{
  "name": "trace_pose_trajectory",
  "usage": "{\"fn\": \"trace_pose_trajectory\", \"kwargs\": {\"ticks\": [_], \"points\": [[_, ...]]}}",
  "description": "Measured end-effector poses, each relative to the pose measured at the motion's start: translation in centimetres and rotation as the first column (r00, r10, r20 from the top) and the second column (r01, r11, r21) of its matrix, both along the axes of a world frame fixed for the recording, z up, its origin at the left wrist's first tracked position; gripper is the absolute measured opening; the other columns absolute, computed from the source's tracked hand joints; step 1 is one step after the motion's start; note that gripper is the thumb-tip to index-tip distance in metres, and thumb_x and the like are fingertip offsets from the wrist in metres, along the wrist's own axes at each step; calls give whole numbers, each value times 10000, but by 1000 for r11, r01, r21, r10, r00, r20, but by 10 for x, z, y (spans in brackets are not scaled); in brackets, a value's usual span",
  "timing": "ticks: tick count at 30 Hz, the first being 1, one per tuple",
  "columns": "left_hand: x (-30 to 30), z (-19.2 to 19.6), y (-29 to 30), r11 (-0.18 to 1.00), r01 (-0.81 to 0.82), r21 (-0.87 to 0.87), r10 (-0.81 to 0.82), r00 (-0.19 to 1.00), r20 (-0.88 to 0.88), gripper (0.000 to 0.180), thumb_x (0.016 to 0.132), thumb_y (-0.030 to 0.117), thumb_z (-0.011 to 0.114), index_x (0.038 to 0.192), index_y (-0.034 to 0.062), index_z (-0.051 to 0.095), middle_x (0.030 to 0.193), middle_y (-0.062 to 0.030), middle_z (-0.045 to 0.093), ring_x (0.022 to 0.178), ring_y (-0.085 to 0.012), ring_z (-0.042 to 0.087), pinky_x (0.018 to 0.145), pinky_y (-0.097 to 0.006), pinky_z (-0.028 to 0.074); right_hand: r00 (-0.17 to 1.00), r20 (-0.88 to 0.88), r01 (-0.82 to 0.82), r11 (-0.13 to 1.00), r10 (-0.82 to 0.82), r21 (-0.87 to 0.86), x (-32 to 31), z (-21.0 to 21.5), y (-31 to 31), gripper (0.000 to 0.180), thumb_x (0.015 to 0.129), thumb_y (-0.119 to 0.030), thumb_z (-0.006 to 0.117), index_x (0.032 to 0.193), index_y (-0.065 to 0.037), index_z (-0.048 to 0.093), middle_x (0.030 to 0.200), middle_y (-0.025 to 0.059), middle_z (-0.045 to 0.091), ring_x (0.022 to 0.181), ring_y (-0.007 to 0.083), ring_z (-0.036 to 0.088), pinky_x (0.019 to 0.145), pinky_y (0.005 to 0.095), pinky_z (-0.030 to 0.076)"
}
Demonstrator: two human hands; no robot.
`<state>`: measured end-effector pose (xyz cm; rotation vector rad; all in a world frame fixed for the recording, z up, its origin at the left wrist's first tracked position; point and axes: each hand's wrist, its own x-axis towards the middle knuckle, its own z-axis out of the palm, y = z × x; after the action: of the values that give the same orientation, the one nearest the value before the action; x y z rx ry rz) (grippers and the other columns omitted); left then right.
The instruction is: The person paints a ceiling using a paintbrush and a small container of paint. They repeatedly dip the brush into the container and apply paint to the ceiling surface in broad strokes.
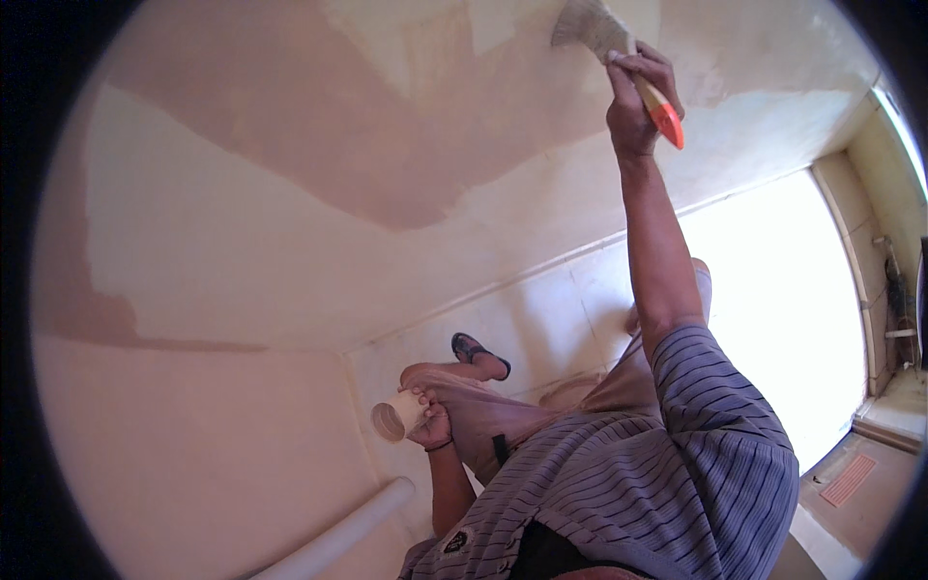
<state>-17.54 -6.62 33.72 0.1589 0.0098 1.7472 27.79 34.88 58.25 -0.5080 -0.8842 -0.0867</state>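
Orange-tipped brush (607, 33), probably light, soft-bristled, best held by its handle (666, 121): right hand (630, 111) clamped there, left hand (433, 425), left of brush, clasping cup (410, 408).

Brush (607, 37): wide, flat, pale-coated around its middle, held aloft at one o'clock.
Bristles (572, 23): greyish, fanned out, aimed between ten and eleven o'clock.
Handle (665, 118): light-coloured, ending in a bright orange-red tip that points to five o'clock.
Cup (410, 410): cream, cylindrical, gripped around its side, at seven o'clock.
Cup mouth (389, 421): round, uncovered, turned toward eight o'clock; contents hard to make out.
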Motion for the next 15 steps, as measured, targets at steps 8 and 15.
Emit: {"fn": "trace_pose_trajectory", "kwargs": {"ticks": [8,15], "points": [[-1,0,-1,999,26,-21,-24,997,73,626,931,383,656,1467,101,497,1327,-201,492,1115,-339,509,810,-442,566,948,263,190,982,-180,-14,44,-4,3,172,769,70,794,872,-54,735,965,115,735,904,218,718,796,320,582],[0,-1,3,1000,17,0,-17,998,54,623,939,388,642,1464,86,497,1339,-212,501,1123,-343,514,815,-440,567,876,398,299,954,-271,-8,53,2,4,166,773,31,805,882,-85,756,970,104,745,908,229,735,783,318,588]]}}
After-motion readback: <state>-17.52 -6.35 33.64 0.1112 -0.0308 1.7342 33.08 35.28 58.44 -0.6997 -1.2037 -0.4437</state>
